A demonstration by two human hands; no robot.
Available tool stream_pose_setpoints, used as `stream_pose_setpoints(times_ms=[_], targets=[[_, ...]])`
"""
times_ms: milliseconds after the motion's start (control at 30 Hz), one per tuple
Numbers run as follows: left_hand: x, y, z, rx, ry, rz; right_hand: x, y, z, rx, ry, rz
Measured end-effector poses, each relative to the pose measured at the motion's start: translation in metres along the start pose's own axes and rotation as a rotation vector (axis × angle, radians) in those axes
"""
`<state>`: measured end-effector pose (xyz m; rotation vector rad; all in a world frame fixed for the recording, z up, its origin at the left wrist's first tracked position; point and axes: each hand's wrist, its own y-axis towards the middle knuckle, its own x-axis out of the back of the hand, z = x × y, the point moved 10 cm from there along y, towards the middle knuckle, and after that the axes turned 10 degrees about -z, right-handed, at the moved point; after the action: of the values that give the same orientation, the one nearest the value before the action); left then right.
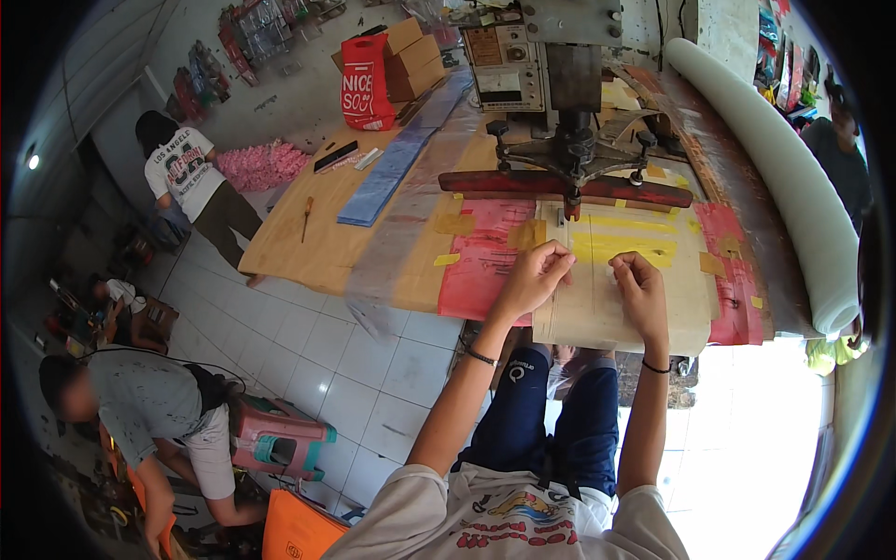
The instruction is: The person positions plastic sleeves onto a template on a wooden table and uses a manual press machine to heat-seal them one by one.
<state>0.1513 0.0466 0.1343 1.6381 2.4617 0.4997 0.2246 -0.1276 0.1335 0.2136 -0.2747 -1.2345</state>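
Note:
My left hand (pixel 539 277) is pinched, thumb against fingertips, over the left part of a beige sheet (pixel 597 313). Level with it, a short way to the right, my right hand (pixel 641 291) is closed in a similar pinch. Whatever the fingers hold, perhaps something thin and clear, I cannot make out. Yellow tape strips (pixel 623 250) cross the beige sheet, which lies over a red sheet (pixel 474 252) showing at both sides. Just beyond my hands, a press head (pixel 581 154) with a long dark red bar (pixel 485 183) hangs above the sheets.
Clear plastic film (pixel 397 252) hangs over the table's front edge. Blue sheets (pixel 387 187), a screwdriver (pixel 306 219) and a red bag (pixel 367 84) lie or stand leftward. A thick white roll (pixel 765 159) borders the right. Several people are around, one bending (pixel 154 411) near stools (pixel 280 439).

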Motion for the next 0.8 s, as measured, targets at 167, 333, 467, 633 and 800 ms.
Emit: stream_pose_setpoints(times_ms=[167,333,467,633,800], targets=[[-0.001,0.002,-0.001,-0.004,-0.001,0.001,0.001,0.003,-0.003,0.003,-0.011,-0.005],[-0.001,0.002,-0.002,-0.009,0.016,0.004,0.002,0.004,-0.004,0.004,-0.028,-0.002],[-0.001,-0.004,-0.003,-0.013,0.031,0.002,0.001,0.0,-0.006,-0.017,-0.027,0.008],[-0.004,-0.005,-0.008,-0.017,0.053,0.014,0.005,-0.001,-0.001,0.072,-0.031,-0.054],[0.001,-0.015,-0.041,-0.311,0.286,-0.125,-0.013,-0.01,0.03,0.274,-0.357,-0.008]])
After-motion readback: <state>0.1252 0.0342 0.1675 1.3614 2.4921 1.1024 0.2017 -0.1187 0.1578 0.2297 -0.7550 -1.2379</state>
